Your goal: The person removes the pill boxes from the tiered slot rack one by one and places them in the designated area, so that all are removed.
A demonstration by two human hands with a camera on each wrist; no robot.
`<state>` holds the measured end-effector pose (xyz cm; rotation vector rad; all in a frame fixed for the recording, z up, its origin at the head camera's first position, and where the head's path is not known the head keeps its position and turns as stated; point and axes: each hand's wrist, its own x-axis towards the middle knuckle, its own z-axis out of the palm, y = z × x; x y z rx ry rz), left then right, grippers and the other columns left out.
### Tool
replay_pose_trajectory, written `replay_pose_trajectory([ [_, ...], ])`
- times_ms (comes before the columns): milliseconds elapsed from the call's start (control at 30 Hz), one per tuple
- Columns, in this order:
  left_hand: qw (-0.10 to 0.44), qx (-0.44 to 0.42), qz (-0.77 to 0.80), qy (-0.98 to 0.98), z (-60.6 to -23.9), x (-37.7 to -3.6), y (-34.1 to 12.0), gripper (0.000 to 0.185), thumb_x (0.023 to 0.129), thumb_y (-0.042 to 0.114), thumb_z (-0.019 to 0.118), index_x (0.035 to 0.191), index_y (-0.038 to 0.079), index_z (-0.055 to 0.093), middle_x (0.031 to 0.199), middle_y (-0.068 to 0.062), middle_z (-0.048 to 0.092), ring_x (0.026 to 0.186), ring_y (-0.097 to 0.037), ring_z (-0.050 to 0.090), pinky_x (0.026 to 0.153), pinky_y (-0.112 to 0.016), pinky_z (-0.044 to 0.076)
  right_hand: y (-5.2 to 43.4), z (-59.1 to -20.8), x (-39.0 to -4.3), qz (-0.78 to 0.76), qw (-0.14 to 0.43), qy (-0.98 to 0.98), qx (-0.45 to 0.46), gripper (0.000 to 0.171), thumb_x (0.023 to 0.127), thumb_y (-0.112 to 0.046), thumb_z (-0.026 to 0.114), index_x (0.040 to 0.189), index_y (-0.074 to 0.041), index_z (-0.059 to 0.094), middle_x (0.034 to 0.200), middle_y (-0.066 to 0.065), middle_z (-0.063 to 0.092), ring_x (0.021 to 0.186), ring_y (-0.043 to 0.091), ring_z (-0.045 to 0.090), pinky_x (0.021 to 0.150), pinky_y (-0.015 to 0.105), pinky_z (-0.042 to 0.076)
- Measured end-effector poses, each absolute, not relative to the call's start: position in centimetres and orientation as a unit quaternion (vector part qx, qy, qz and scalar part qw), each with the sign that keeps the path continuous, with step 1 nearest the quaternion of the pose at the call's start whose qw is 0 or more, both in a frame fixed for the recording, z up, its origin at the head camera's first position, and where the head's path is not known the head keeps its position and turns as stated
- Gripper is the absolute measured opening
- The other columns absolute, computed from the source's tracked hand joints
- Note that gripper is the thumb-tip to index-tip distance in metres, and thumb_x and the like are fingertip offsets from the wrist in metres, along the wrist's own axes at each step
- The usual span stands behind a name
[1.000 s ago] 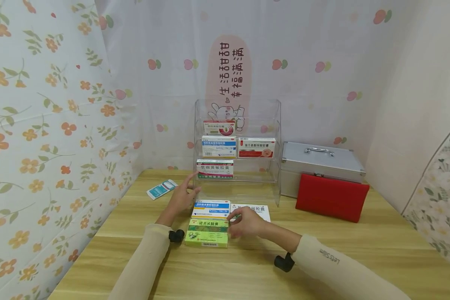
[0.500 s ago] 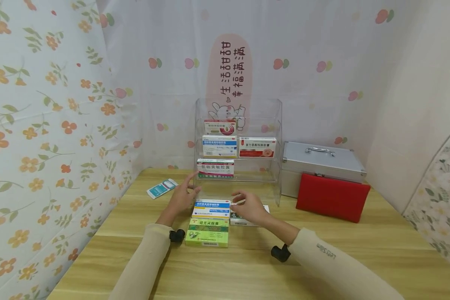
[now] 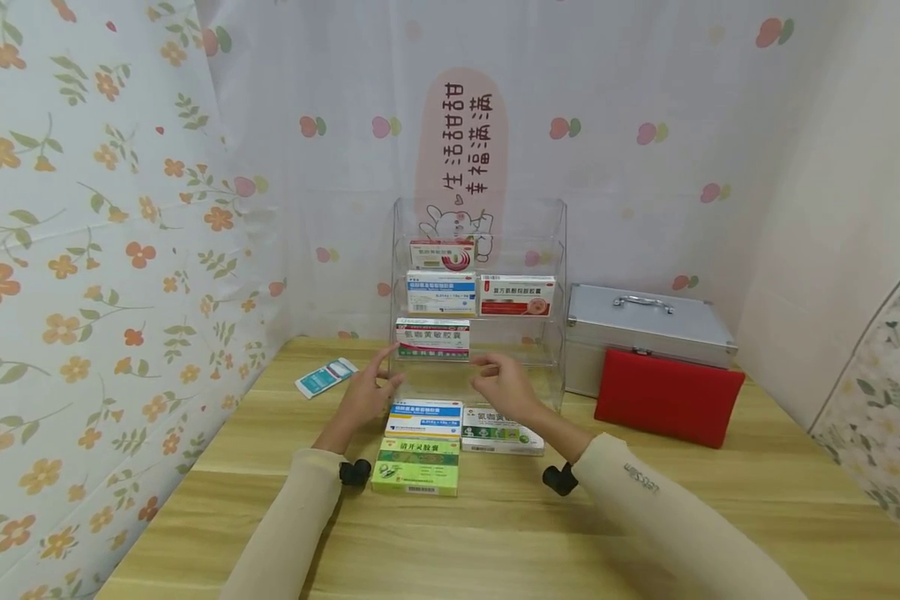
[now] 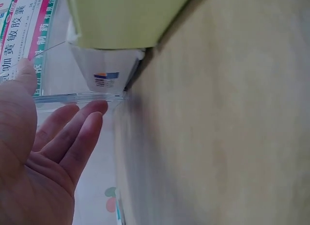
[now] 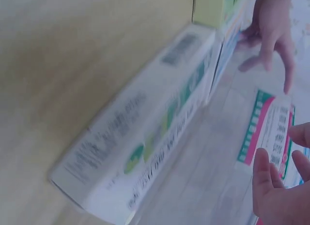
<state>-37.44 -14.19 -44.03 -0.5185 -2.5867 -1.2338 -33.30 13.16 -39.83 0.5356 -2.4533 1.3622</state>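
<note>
A clear acrylic rack (image 3: 510,364) holds medicine boxes on its tiers. My left hand (image 3: 360,400) is at the left edge of a white, pink and green medicine box (image 3: 432,340) on a lower tier, one fingertip at its end and the other fingers spread. Close to the box's right end is my right hand (image 3: 508,385), its fingers bent slightly with nothing between them. In the right wrist view, the right fingertips (image 5: 262,162) appear beside that box; contact is unclear. On the table before the rack lie a blue-white box (image 3: 423,419), a green box (image 3: 416,468) and a white-green box (image 3: 504,433).
Higher on the rack stand a red-white box (image 3: 442,255), another blue-white box (image 3: 441,292) and a white-red box (image 3: 517,297). A silver case (image 3: 648,321) with a red pouch (image 3: 663,396) against it is at right. A teal-white packet (image 3: 326,377) lies at left.
My right hand has moved from the boxes on the table up and forward to the rack's lower tier, uncovering the white-green box. The left hand has stayed in place.
</note>
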Motion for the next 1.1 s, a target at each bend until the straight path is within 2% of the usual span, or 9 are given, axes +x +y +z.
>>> replay_pose_trajectory([
  [167,0.106,-0.172,-0.42,-0.885,-44.1,-37.6,-14.2,0.061,0.101,0.026,0.059,0.154,0.037,0.03,0.121,-0.022,0.066,0.062,-0.02,0.061,0.062,-0.033,0.05,13.4,-39.4,-35.0,0.461,0.146,-0.856,0.181,0.037,0.085,-0.001,0.068,0.122,0.004,0.065,0.127,0.021,0.063,0.112,0.043,0.061,0.09,0.05,0.052],
  [300,0.103,-0.166,-0.419,-0.887,-44.1,-37.4,-14.3,0.061,0.101,0.027,0.059,0.154,0.037,0.03,0.121,-0.022,0.066,0.073,-0.022,0.066,0.065,-0.035,0.052,13.3,-39.3,-35.9,0.439,0.14,-0.869,0.181,0.04,0.087,-0.005,0.071,0.126,0.0,0.065,0.131,0.019,0.061,0.115,0.041,0.06,0.092,0.051,0.051],
  [400,0.103,-0.173,-0.421,-0.884,-44.2,-37.5,-14.3,0.061,0.101,0.025,0.059,0.154,0.036,0.03,0.12,-0.022,0.066,0.065,-0.02,0.063,0.062,-0.033,0.051,13.1,-39.3,-36.4,0.431,0.134,-0.874,0.18,0.04,0.088,-0.005,0.071,0.127,-0.002,0.064,0.132,0.018,0.06,0.116,0.039,0.059,0.093,0.051,0.05],
  [533,0.104,-0.186,-0.423,-0.881,-44.2,-37.6,-14.3,0.061,0.102,0.022,0.059,0.154,0.034,0.03,0.119,-0.023,0.067,0.05,-0.017,0.051,0.055,-0.031,0.046,12.8,-39.0,-36.9,0.43,0.133,-0.875,0.18,0.04,0.089,-0.001,0.07,0.128,-0.001,0.064,0.132,0.02,0.058,0.114,0.038,0.059,0.09,0.049,0.051],
  [600,0.106,-0.182,-0.42,-0.883,-44.1,-37.7,-14.3,0.061,0.102,0.022,0.059,0.154,0.034,0.03,0.119,-0.022,0.067,0.051,-0.016,0.053,0.056,-0.031,0.046,12.7,-38.8,-37.2,0.425,0.139,-0.875,0.184,0.039,0.089,-0.001,0.069,0.128,-0.002,0.065,0.132,0.02,0.058,0.113,0.038,0.059,0.083,0.045,0.053],
  [700,0.106,-0.177,-0.419,-0.884,-44.1,-37.7,-14.4,0.06,0.102,0.024,0.059,0.154,0.035,0.031,0.118,-0.022,0.067,0.055,-0.017,0.056,0.058,-0.031,0.047,12.5,-38.5,-37.6,0.412,0.145,-0.88,0.185,0.039,0.088,-0.001,0.068,0.127,-0.004,0.066,0.131,0.018,0.059,0.113,0.038,0.059,0.082,0.044,0.053],
  [767,0.103,-0.175,-0.418,-0.886,-44.1,-37.8,-14.4,0.06,0.102,0.025,0.059,0.154,0.037,0.03,0.119,-0.022,0.067,0.054,-0.017,0.055,0.057,-0.03,0.047,12.4,-38.4,-38.0,0.4,0.143,-0.887,0.181,0.039,0.088,-0.002,0.069,0.127,-0.005,0.066,0.13,0.019,0.058,0.114,0.038,0.058,0.084,0.046,0.051],
  [933,0.096,-0.179,-0.42,-0.884,-44.4,-38.0,-14.4,0.061,0.101,0.025,0.059,0.154,0.036,0.03,0.12,-0.023,0.067,0.047,-0.015,0.047,0.052,-0.029,0.045,12.2,-38.1,-38.4,0.376,0.115,-0.902,0.179,0.041,0.088,-0.004,0.071,0.128,-0.005,0.066,0.134,0.019,0.056,0.121,0.038,0.052,0.099,0.051,0.045],
  [1100,0.105,-0.182,-0.423,-0.881,-44.4,-37.9,-14.4,0.061,0.101,0.025,0.06,0.154,0.035,0.031,0.118,-0.023,0.068,0.043,-0.014,0.043,0.051,-0.029,0.044,11.9,-37.7,-38.6,0.379,0.1,-0.901,0.183,0.041,0.088,-0.003,0.071,0.128,-0.005,0.066,0.137,0.02,0.052,0.125,0.038,0.051,0.1,0.052,0.045],
])
